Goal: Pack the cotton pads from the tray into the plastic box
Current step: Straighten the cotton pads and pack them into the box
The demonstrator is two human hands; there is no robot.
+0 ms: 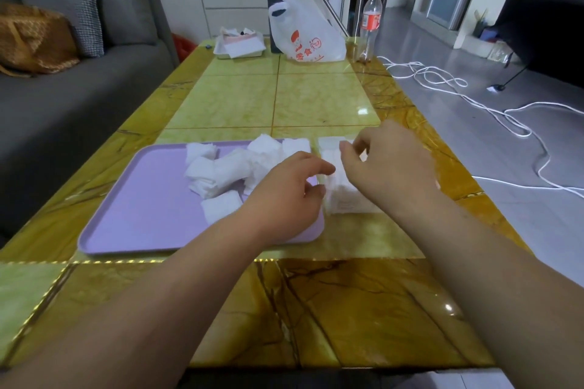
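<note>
A lilac tray (142, 215) lies on the table with a loose heap of white cotton pads (221, 174) in its far right part. Just right of the tray stands a clear plastic box (344, 196) filled with white pads. My left hand (284, 199) hovers over the tray's right edge, fingers curled toward the box; whether it holds a pad is hidden. My right hand (388, 161) is over the box, thumb and fingertips pinched at the pads near its far end.
The yellow-green stone table (316, 95) runs away from me. At its far end sit a white tray of papers (240, 47), a printed plastic bag (303, 35), a dark cup and a clear bottle (371, 19). A grey sofa (63, 88) is on the left, white cable (474, 98) on the floor right.
</note>
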